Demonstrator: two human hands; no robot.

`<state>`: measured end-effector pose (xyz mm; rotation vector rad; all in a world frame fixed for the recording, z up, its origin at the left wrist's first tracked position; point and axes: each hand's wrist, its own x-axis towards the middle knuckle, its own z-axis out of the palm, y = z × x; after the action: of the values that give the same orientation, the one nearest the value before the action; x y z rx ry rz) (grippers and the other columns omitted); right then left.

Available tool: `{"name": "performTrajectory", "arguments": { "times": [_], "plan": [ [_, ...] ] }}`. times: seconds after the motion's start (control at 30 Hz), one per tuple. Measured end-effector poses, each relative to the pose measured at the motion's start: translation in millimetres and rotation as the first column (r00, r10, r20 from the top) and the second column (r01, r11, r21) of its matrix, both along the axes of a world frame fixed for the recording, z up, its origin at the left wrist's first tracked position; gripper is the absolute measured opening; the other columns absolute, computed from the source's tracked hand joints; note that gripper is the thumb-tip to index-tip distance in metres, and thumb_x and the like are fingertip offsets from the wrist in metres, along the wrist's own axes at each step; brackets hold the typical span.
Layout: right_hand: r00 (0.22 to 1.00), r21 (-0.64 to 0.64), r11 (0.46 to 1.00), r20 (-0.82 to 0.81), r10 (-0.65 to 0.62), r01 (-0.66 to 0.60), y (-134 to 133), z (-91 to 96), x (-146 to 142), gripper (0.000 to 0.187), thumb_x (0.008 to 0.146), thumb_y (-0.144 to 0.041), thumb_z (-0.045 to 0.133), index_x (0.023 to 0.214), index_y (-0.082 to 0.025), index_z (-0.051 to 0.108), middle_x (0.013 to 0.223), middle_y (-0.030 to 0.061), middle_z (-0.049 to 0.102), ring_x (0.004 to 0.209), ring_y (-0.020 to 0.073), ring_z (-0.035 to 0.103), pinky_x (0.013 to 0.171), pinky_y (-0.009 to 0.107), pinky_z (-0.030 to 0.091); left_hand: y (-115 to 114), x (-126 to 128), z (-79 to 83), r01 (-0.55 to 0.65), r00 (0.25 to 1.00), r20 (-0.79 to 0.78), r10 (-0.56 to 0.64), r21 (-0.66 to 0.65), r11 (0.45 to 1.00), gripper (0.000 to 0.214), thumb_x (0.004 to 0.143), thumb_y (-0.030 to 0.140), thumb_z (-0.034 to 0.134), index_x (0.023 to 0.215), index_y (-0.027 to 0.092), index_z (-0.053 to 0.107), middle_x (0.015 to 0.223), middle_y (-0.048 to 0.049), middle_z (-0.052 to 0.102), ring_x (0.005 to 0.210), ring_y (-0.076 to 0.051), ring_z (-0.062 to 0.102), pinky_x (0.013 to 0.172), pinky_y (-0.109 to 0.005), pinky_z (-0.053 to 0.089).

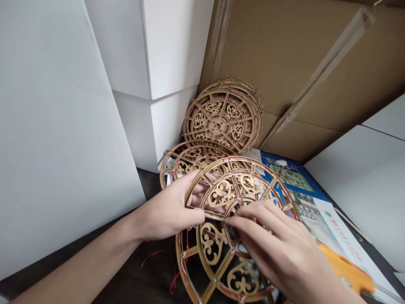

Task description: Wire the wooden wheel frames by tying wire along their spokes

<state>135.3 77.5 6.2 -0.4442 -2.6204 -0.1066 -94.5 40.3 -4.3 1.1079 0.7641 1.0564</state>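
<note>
A round openwork wooden wheel [214, 280] with scroll cut-outs stands tilted in front of me. Thin red wire runs along its rim and spokes, and a loose red wire end [173, 283] hangs at its left. My left hand [177, 207] grips the wheel's left side, thumb on a spoke and fingers behind, showing through the gaps. At the hub, my right hand [278, 240] has its fingertips pinched together against the inner ring. What lies between those fingertips is hidden. Another similar wheel [163, 171] lies just behind the held one.
A stack of matching wooden wheels [221, 114] leans at the back against a cardboard sheet [284, 55]. White boxes [126, 46] rise on the left. Printed packaging [329, 215] covers the right side of the dark table [136, 278]. An orange tool, resembling a glue gun [348, 270], lies near my right wrist.
</note>
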Motion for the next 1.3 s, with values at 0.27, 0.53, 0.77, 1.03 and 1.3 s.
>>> {"name": "performTrajectory", "arguments": {
  "times": [0.27,0.53,0.77,1.03,1.3],
  "plan": [
    [0.999,0.002,1.000,0.030,0.013,-0.013,1.0,-0.4,-1.6,0.021,0.097,-0.014,0.049,0.109,-0.017,0.065,0.099,0.0073,0.065,0.085,0.0174,0.056,0.064,0.029,0.048,1.0,-1.7,-3.5,0.005,1.000,-0.015,-0.005,0.006,1.000,0.073,0.078,-0.004,0.059,0.142,0.023,0.038,0.132,-0.0111,0.060,0.112,-0.023,0.066,0.093,-0.034,0.054],
    [0.999,0.029,0.999,0.014,-0.039,0.038,2.1,1.7,5.9,0.024,0.096,-0.016,0.051,0.118,-0.015,0.061,0.106,0.0080,0.065,0.090,0.0179,0.058,0.073,0.031,0.050,-1.3,-0.5,0.6,-0.025,0.996,-0.087,0.024,-0.004,1.000,0.077,0.080,-0.003,0.060,0.146,0.027,0.035,0.135,-0.0098,0.057,0.120,-0.023,0.060,0.095,-0.036,0.053],
    [0.998,-0.001,0.999,0.025,-0.053,0.053,1.1,-3.9,4.9,0.021,0.096,-0.015,0.050,0.113,-0.016,0.062,0.102,0.0063,0.065,0.088,0.0173,0.057,0.071,0.030,0.049,-4.7,-0.1,0.5,-0.095,0.967,-0.228,0.110,0.075,0.993,0.077,0.085,0.007,0.063,0.148,0.034,0.030,0.145,-0.0063,0.048,0.121,-0.020,0.056,0.098,-0.033,0.052],
    [0.997,-0.005,0.998,0.044,-0.069,0.069,-0.5,-6.2,5.7,0.020,0.096,-0.014,0.047,0.101,-0.018,0.066,0.094,0.0055,0.064,0.080,0.0168,0.057,0.064,0.030,0.048,-10.8,2.7,4.3,-0.118,0.643,-0.671,0.370,0.391,0.913,0.069,0.081,0.007,0.056,0.140,0.041,0.047,0.148,-0.0029,0.040,0.083,-0.013,0.063,0.076,-0.027,0.056],
    [0.993,-0.022,0.998,0.103,-0.053,0.056,-1.0,-13.7,10.3,0.024,0.096,-0.016,0.046,0.111,-0.018,0.065,0.102,0.0070,0.065,0.092,0.0208,0.060,0.078,0.036,0.055,-15.3,7.3,4.4,-0.038,0.545,-0.731,0.410,0.467,0.883,0.056,0.080,0.007,0.053,0.127,0.036,0.060,0.154,-0.0023,0.030,0.101,-0.024,0.064,0.067,-0.024,0.055]
  ]
}}
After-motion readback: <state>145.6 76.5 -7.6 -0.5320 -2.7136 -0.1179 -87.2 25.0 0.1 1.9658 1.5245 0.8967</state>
